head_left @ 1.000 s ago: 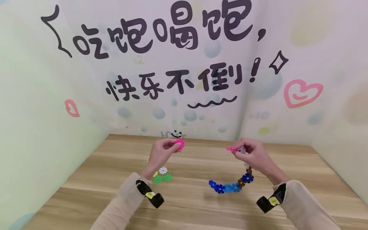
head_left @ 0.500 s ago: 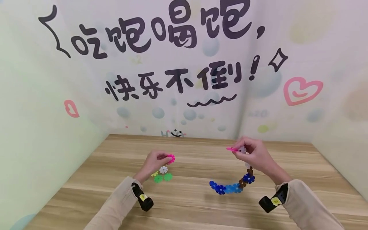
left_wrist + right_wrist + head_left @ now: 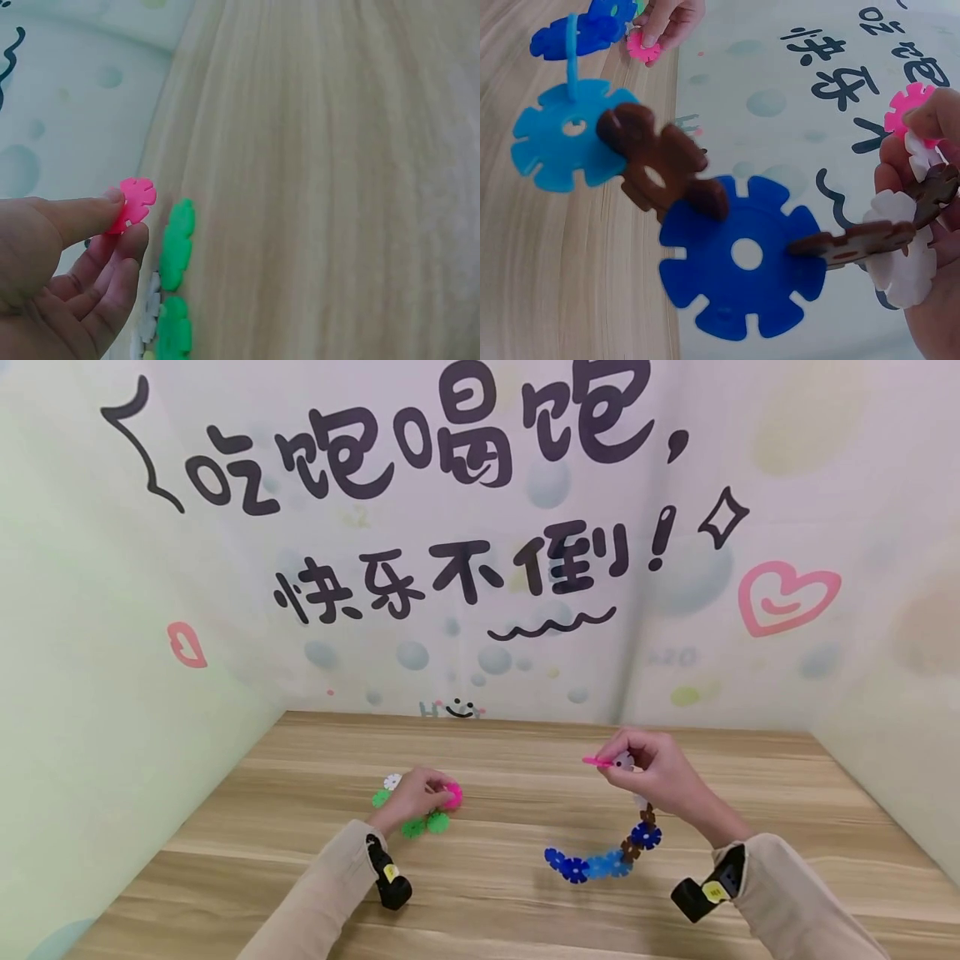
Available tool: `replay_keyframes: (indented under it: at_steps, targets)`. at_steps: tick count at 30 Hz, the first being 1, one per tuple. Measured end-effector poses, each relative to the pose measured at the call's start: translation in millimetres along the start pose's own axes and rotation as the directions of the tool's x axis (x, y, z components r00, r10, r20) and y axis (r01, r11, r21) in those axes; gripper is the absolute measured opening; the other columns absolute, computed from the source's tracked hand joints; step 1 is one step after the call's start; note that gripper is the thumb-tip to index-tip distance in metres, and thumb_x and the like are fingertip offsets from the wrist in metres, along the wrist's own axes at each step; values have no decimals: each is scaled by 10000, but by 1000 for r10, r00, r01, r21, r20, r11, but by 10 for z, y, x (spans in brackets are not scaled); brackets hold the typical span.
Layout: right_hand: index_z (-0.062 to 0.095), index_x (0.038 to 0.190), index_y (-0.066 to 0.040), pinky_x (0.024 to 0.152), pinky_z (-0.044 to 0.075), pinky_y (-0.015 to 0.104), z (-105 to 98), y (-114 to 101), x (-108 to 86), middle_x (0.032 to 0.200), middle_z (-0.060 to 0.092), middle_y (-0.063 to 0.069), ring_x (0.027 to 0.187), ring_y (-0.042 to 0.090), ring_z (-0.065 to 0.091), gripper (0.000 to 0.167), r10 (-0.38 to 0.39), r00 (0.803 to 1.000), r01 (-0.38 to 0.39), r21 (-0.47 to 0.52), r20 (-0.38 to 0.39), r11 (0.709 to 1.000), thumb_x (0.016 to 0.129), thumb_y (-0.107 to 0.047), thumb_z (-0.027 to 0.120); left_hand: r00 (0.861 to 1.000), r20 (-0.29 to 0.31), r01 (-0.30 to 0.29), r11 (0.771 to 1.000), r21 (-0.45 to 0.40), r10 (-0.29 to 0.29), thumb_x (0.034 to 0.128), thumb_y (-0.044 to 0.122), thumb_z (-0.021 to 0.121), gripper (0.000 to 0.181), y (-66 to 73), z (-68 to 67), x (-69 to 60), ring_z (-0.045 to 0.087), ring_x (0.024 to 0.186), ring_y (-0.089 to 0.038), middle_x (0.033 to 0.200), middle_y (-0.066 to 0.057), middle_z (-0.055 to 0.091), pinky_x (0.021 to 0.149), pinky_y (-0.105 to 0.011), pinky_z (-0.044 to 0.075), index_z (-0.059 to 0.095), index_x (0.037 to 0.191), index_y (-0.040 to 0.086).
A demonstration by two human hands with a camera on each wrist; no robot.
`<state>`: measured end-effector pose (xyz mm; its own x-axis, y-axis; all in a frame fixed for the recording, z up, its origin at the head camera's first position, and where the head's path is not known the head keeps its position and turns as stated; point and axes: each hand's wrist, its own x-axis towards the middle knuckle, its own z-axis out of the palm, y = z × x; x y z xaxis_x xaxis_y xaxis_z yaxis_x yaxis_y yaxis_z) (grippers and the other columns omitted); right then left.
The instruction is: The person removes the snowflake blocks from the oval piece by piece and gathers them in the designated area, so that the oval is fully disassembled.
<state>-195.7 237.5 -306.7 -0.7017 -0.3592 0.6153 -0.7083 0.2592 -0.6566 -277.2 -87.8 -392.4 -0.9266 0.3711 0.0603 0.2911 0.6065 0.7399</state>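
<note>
The left hand (image 3: pixel 414 795) pinches a pink disc (image 3: pixel 453 795) near green discs (image 3: pixel 438 822) on the worktop (image 3: pixel 480 914) — the right hand (image 3: pixel 658 770) grips 1 end of a disc chain (image 3: pixel 647 836), pink at the tip, brown and blue links (image 3: pixel 575 870) hanging below.

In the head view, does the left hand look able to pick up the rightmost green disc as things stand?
Probably not directly: the left hand is close by, and the rightmost green disc looks uncovered, but the hand pinches a pink disc, which it would likely need to release first.
</note>
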Motion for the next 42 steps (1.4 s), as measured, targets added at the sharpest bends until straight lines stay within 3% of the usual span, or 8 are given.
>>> replay_keyframes:
  at_steps: [5,17,29,34,39,42]
  targets:
    - [625,776,-19,418,383,204,9,5,1,787,601,89,556,93,455,171,14,1000,-14,7,13,1000,731,144,601,1000,0,6,1000,-1,-6,798,67,641,162,-51,29,25,541,711,-123,778,-10,597,602,-234,466,665,955,35]
    - [626,783,-18,413,381,204,28,12,9,791,608,64,551,97,454,166,13,1000,-13,-2,12,1000,730,139,606,998,-17,-67,996,57,68,762,40,673,132,-63,49,56,580,697,-129,778,-39,638,630,-237,486,680,888,0]
    - [632,788,-39,418,382,211,31,19,9,789,607,52,555,102,453,186,9,1000,-9,-15,12,1000,732,136,605,997,-44,-59,998,24,60,764,62,679,168,-85,70,64,570,700,-126,791,-37,630,627,-232,481,662,911,-17]
    - [626,792,-28,398,370,216,47,26,12,781,598,76,532,94,436,180,-4,1000,4,-10,23,1000,734,141,602,992,-84,-96,994,-52,92,787,70,653,187,12,27,48,568,725,-144,813,-38,624,639,-249,481,642,951,-21]
    - [615,797,-25,380,367,213,78,43,7,758,590,96,498,88,422,187,9,999,-9,-5,41,1000,737,151,598,979,-102,-183,981,-70,175,797,88,649,171,199,19,45,583,737,-144,827,-29,639,632,-231,487,657,958,32]
    - [614,800,-32,386,366,215,101,28,18,756,593,82,502,91,421,188,8,999,-8,-2,52,1000,741,146,599,964,-110,-253,963,-92,243,799,89,650,164,342,52,25,596,764,-156,856,-65,649,657,-208,489,662,956,42]
